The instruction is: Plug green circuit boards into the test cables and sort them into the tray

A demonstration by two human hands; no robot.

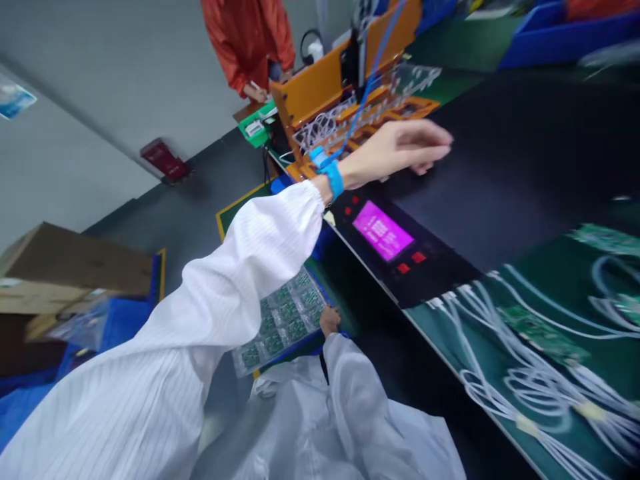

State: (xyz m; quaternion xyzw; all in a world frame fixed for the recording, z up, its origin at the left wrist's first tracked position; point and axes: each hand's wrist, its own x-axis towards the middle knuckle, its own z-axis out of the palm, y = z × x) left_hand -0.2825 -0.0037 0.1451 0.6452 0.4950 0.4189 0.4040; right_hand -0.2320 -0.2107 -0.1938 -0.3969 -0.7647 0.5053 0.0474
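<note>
Cool, subdued light, widespread motion blur, stretched edges, glowing magenta screen (383, 230)

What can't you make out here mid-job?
Head view: what the magenta rectangular screen reads: blurred.
Head view: part of the clear plastic tray: hidden behind the white cloth left sleeve.
Head view: contact between bare right hand and tray: small, blurred.
Head view: ends of bundled thin white cables: cut off by bottom edge.

the curled left hand (407, 151) is near a lit screen (383, 231).
</note>
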